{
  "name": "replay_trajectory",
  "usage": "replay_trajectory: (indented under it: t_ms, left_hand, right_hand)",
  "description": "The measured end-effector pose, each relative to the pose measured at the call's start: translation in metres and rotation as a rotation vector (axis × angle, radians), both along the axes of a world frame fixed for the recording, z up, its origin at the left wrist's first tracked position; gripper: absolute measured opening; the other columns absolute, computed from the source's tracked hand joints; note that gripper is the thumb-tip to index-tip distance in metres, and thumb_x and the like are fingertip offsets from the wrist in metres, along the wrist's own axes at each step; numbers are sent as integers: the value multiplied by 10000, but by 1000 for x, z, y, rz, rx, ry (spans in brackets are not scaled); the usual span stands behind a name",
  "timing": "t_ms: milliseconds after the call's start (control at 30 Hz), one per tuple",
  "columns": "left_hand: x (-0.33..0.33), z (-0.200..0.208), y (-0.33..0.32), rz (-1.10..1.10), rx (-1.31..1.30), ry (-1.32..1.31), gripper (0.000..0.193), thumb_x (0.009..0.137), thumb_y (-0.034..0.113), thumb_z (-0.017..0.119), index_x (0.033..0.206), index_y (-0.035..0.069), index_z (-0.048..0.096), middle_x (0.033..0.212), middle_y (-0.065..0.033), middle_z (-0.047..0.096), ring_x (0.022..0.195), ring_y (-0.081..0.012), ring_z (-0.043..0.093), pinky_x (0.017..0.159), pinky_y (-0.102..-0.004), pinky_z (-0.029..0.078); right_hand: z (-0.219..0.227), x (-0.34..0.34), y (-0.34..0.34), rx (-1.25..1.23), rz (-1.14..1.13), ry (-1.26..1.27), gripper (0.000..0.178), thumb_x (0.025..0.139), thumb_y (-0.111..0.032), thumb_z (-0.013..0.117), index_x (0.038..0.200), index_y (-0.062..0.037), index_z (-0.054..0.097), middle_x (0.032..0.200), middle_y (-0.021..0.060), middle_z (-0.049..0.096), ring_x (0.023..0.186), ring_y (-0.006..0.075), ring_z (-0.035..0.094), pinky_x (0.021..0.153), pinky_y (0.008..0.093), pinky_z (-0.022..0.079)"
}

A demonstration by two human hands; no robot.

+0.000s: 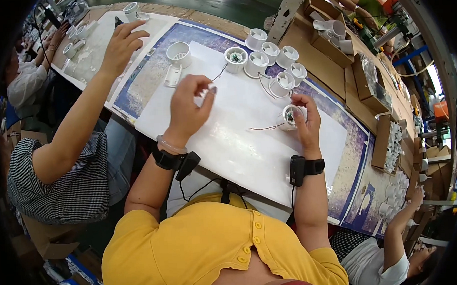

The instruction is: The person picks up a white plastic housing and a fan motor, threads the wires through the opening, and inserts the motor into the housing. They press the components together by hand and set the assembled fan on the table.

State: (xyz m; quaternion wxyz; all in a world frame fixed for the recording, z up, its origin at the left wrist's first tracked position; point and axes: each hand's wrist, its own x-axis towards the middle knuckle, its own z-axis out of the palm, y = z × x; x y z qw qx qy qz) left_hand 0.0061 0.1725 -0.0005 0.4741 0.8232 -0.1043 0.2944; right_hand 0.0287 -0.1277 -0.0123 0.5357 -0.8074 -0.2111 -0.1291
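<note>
Head view: right fingers [308,103] grip a white cup [286,112] holding a green board [290,117]; left fingers [207,102] are parted.

7 clustered wht cups [256,65], 1 held cup [289,118], 2 blk wristbands [305,168].

Worktop [210,26] covered with blue-purple patterned mat [352,160]; white sheet [224,150] lies over mat. Just beyond left hand [188,106]: white cup-shaped housing [179,54], elongated white part [173,75] beside it. Beyond right hand [308,122] and somewhat left: cluster of white round housings [256,63], one showing green circuit board [236,56]. Well right of right hand: small white parts [392,192].
</note>
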Motion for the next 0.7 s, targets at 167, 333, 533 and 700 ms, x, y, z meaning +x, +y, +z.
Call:
replay_trajectory:
  t_ms: [167, 333, 533, 700]
  left_hand:
    - [33, -27, 63, 509, 148, -120, 426, 781, 228, 739, 1088, 10, 539, 1009, -113, 583, 907, -257, 583, 744, -369, 476]
    - [59, -17, 86, 456, 149, 446, 622, 727, 419, 752, 1135, -1, 542, 1002, -137, 622, 925, -290, 617, 773, -383, 486]
    - [67, -4, 101, 286, 298, 694, 669, 713, 524, 714, 1117, 7, 583, 1001, -141, 657, 876, -301, 648, 782, -359, 496]
    - [47, 9, 96, 278, 456, 690, 538, 777, 383, 732, 1120, -8, 597, 987, -109, 656, 863, -210, 643, 768, -304, 503]
  right_hand:
    - [1, -1, 4, -5, -12, -11, 322, 900, -258, 578, 1115, -19, 575, 1052, 56, 581, 988, 172, 529, 920, 293, 395]
    - [2, -1, 5, -18, -13, -9, 294, 916, -237, 565, 1112, -18, 579, 1046, 53, 585, 989, 170, 528, 923, 291, 392]
    - [1, 1, 6, -29, -26, -38, 246, 947, -203, 536, 1105, -21, 587, 1034, 48, 594, 985, 156, 536, 912, 277, 398]
    - [-1, 1, 6, -11, -117, 8, 208, 976, -162, 499, 1097, -24, 596, 1027, 37, 608, 979, 133, 548, 889, 256, 412]
